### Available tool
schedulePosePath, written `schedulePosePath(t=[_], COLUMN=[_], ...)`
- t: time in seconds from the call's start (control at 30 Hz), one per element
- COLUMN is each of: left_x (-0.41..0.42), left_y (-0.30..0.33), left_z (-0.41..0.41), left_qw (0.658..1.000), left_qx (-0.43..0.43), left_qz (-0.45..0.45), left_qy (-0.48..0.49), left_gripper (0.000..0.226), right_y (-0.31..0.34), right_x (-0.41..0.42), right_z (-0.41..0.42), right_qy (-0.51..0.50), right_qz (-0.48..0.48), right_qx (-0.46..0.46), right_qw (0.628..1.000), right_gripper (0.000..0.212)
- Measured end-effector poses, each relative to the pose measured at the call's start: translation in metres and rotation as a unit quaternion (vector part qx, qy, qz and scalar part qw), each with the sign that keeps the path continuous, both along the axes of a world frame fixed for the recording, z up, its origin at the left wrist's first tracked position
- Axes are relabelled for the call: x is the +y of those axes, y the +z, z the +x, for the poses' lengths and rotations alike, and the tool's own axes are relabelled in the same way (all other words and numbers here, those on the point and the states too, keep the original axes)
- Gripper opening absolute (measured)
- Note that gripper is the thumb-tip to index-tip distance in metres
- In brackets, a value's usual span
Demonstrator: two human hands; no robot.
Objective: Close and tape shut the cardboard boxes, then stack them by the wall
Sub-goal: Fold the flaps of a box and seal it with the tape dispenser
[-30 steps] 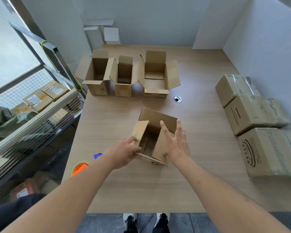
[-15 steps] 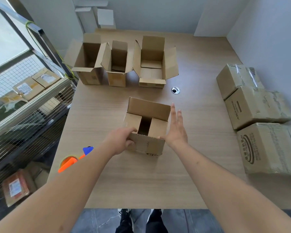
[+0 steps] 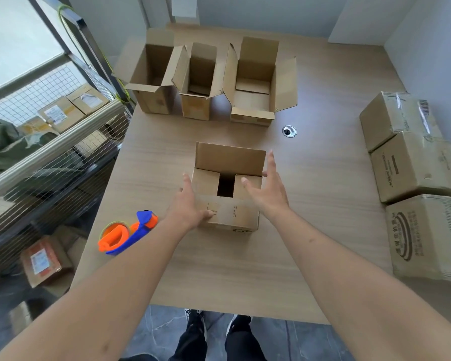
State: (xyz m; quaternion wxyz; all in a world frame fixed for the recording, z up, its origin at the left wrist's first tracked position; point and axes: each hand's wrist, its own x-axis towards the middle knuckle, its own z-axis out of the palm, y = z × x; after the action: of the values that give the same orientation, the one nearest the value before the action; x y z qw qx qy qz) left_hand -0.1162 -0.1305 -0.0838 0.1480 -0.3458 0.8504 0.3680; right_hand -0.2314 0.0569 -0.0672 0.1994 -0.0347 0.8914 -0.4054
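A: Where is the cardboard box (image 3: 228, 204)?

B: Near-centre of the worktop (image 3: 323, 204). Both side flaps folded in, dark gap between them; far flap upright, near flap down over the front.

A: Hands?

B: Left hand (image 3: 189, 205) flat against the box's near left corner, fingers straight. Right hand (image 3: 267, 188) spread over the right flap, gripping nothing.

A: Else?

B: Blue-and-orange tape dispenser (image 3: 126, 233) left of the box. Three open boxes (image 3: 208, 82) at the far side. Sealed boxes (image 3: 414, 178) along the right wall.
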Motion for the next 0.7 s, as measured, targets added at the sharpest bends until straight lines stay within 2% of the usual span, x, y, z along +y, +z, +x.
schedulePosePath(t=[0.07, 0.13, 0.23, 0.27, 0.37, 0.4, 0.47, 0.5, 0.57, 0.7], left_x=[-0.001, -0.004, -0.006, -0.005, -0.006, -0.008, -0.017, -0.023, -0.038, -0.07], left_y=[0.001, 0.003, 0.004, 0.004, 0.002, 0.001, -0.002, -0.002, -0.003, -0.01], left_z=[0.005, 0.012, 0.023, 0.025, 0.033, 0.036, 0.043, 0.047, 0.055, 0.074], left_qw=[1.0, 1.0, 0.999, 0.998, 0.998, 0.998, 0.997, 0.997, 0.995, 0.986], left_qx=[0.007, 0.011, 0.025, 0.027, 0.027, 0.026, 0.022, 0.019, 0.005, -0.052], left_qz=[0.0, -0.007, -0.031, -0.043, -0.058, -0.06, -0.061, -0.064, -0.084, -0.156], left_qy=[0.001, -0.004, -0.018, -0.021, -0.016, -0.019, -0.039, -0.048, -0.051, 0.005], left_gripper=[0.137, 0.138, 0.132, 0.129, 0.12, 0.116, 0.101, 0.091, 0.075, 0.059], right_y=[0.001, 0.003, 0.001, -0.001, -0.011, -0.014, -0.018, -0.019, -0.021, -0.019], right_x=[-0.003, -0.008, -0.015, -0.017, -0.023, -0.025, -0.026, -0.027, -0.032, -0.045], right_z=[0.0, -0.002, -0.002, 0.0, 0.015, 0.02, 0.029, 0.033, 0.04, 0.044], right_qy=[0.006, 0.009, 0.033, 0.051, 0.118, 0.124, 0.118, 0.112, 0.105, 0.112], right_qz=[-0.001, -0.002, -0.037, -0.038, 0.022, 0.044, 0.083, 0.098, 0.113, 0.119], right_qx=[-0.005, -0.019, -0.019, -0.022, -0.01, 0.008, 0.045, 0.065, 0.099, 0.127], right_qw=[1.0, 1.0, 0.999, 0.998, 0.993, 0.991, 0.989, 0.987, 0.983, 0.978], right_gripper=[0.104, 0.095, 0.048, 0.039, 0.052, 0.048, 0.034, 0.033, 0.041, 0.047])
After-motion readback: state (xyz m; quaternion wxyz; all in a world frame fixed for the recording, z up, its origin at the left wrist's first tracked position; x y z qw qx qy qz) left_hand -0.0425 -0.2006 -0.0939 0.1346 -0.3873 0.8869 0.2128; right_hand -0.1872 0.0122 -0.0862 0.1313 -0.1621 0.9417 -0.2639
